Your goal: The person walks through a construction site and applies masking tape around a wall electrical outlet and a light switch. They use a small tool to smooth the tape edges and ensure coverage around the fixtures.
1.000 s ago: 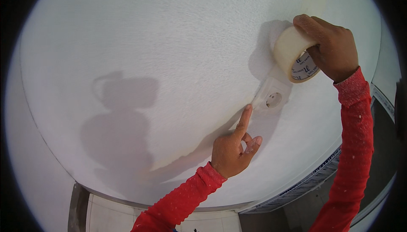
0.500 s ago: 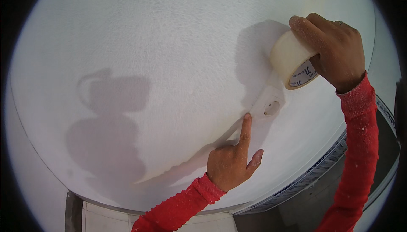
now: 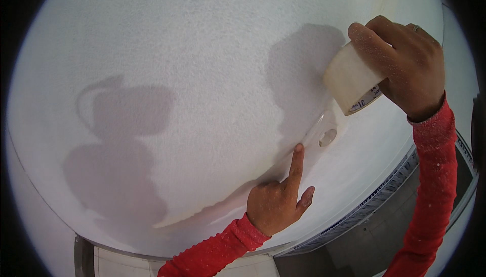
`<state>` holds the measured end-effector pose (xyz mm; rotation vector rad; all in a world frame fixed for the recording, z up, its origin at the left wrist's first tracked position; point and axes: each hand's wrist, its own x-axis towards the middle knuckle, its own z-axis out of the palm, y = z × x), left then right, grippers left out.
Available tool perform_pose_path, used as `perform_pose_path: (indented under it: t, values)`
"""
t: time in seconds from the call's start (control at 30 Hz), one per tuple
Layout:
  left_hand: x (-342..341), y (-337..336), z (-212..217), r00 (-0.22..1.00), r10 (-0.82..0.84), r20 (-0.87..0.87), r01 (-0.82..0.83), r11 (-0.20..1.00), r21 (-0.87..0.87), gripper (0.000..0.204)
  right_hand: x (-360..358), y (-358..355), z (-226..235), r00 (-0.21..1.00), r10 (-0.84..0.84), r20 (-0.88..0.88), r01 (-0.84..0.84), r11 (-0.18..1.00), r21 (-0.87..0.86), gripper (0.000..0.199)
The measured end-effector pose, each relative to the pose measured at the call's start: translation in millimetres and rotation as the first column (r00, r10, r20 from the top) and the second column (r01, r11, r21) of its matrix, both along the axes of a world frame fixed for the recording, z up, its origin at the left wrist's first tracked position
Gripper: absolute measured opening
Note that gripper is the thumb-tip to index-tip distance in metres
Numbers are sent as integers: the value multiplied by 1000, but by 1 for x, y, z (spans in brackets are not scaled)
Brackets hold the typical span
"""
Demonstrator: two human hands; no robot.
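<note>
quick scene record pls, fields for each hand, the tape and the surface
surface: white textured wall, with shadows of the person and of the hands
left hand: left hand, index finger stretched out, its tip pressing the end of the tape strip against the wall
right hand: right hand gripping the tape roll, a ring on one finger
tape: clear strip running from the roll down to the left fingertip, over a small round hole in the wall
sleeves: red, both arms

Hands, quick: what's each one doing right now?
Left hand: holds nothing, index finger pressed on the tape strip on the white wall.
Right hand: gripping the tape roll.
</note>
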<state>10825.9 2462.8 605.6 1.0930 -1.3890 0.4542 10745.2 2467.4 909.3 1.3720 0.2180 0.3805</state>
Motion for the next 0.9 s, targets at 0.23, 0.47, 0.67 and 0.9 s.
perform_pose_path:
  t: [0.23, 0.47, 0.67, 0.9]
  values:
    - [6, -1, 1, 997, -63, -44, 63, 998, 6, 83, 1, -8, 1, 998, -61, 27, 62, 998, -33, 72]
    - [10, -6, 0, 980, -178, -91, 167, 979, -116, 79, 6, -4, -1, 1000, -30, 5, 30, 999, -21, 71]
    - [14, 2, 4, 965, -229, -127, 229, 973, -13, 79, 8, -5, -2, 999, -38, 29, 38, 999, 22, 64]
    - [15, -2, 17, 981, -187, -43, 188, 982, 22, 78, -10, -22, 2, 976, -146, 162, 128, 985, 115, 41]
